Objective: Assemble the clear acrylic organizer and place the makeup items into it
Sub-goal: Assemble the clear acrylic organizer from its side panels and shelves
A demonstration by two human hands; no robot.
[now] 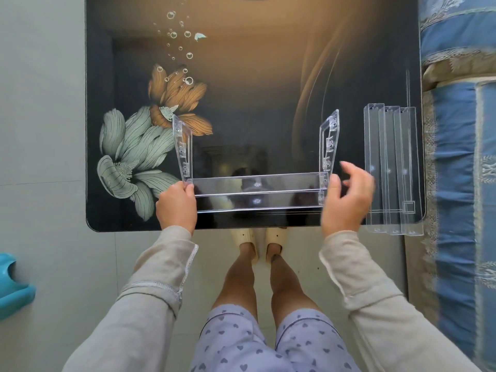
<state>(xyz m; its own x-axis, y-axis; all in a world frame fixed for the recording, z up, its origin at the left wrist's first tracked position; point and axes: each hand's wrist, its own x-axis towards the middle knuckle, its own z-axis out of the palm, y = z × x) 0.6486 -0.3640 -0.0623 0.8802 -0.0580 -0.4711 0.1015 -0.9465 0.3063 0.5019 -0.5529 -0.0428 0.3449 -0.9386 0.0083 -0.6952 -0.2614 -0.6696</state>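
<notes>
At the front edge of the table [268, 76], the left hand [177, 208] pinches the acrylic organizer [257, 194] by its left end. The organizer spans across to the right hand [346, 200], whose fingers are spread loose and whose thumb is beside the organizer's right end. Spare trays [389, 170] lie at the table's front right corner.

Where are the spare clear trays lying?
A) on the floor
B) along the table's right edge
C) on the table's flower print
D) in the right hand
B: the spare trays lie at the right edge of the table, past the open right hand; the left hand grips the organizer.
</notes>
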